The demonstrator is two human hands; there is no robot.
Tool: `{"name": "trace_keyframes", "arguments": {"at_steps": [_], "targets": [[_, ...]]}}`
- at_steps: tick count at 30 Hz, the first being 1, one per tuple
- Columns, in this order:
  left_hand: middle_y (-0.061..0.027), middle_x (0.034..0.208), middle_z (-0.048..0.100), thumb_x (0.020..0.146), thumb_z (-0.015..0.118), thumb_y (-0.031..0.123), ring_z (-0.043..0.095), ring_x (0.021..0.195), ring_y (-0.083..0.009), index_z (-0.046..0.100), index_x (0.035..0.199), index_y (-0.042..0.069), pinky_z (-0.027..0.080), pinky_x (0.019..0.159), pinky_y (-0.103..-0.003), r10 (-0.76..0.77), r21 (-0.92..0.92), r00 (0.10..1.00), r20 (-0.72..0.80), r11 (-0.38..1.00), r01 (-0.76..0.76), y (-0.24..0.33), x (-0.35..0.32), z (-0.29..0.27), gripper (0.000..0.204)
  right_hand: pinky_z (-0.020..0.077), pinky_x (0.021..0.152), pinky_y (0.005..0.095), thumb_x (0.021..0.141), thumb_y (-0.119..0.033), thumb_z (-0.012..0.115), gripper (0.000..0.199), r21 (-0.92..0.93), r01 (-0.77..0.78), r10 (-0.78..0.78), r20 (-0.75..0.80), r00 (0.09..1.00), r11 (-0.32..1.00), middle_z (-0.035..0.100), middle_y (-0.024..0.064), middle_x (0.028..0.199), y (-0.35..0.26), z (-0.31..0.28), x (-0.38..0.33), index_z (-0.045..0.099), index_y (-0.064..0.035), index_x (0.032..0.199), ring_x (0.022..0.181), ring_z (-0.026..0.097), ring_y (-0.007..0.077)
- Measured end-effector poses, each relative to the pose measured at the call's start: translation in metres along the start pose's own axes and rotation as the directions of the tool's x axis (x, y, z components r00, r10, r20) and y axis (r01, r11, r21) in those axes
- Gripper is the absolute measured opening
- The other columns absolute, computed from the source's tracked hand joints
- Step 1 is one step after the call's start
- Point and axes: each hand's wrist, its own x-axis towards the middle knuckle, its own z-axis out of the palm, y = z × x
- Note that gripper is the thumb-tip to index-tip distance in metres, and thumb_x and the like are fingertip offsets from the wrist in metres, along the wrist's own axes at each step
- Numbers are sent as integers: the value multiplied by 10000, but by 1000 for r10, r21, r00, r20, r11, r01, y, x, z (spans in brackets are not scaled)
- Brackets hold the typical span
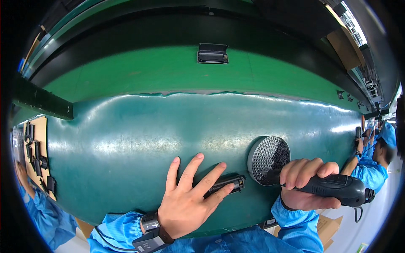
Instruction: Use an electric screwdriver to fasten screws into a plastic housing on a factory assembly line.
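Observation:
My right hand (pixel 308 181) is wrapped round a black electric screwdriver (pixel 337 187) held almost level. The driver's front end points left into a round grey dish (pixel 255 162) with a perforated plate. Small dark pieces, apparently screws, are heaped on the dish's right side; the driver's tip is hard to make out among them. My left hand (pixel 187 200) lies with its fingers spread on the table. A long black plastic part (pixel 237 184) sits between its index finger and thumb, with the thumb resting over it. My palm hides part of that piece.
A green table (pixel 126 177) spans the view, with a green shelf (pixel 139 76) behind it. An open black case (pixel 213 54) stands on the shelf. Cardboard with several black parts (pixel 40 126) lies at left. Co-workers in blue sit at left and right (pixel 375 164).

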Motion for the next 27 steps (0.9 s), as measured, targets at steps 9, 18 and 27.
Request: {"name": "trace_keyframes", "arguments": {"at_steps": [9, 18, 27], "targets": [[-7, 1560, 562, 830, 835, 306, 425, 1464, -432, 819, 1192, 365, 250, 1185, -716, 3, -12, 1000, -29, 1000, -3, 1, 1, 5, 366, 552, 486, 397, 1015, -604, 660, 589, 38, 48, -50, 55, 997, 998, 630, 98, 782, -25, 11, 3, 490, -67, 1186, 571, 629, 243], [-3, 1549, 562, 849, 806, 296, 429, 1451, -421, 823, 1199, 361, 246, 1179, -719, -6, 15, 999, -34, 1000, 7, 2, 0, 7, 356, 516, 506, 438, 953, -600, 744, 674, 71, 68, -84, 254, 964, 995, 597, 127, 812, -15, 42, -6, 522, -40, 1255, 551, 568, 257], [7, 1559, 553, 853, 794, 298, 413, 1466, -411, 818, 1211, 374, 235, 1187, -716, -7, 1, 1000, -21, 1000, 7, 2, 1, 6, 367, 533, 405, 351, 946, -651, 720, 648, -7, 135, -134, 105, 985, 991, 616, 96, 704, 2, 42, -11, 488, -74, 1130, 480, 595, 208]]}}
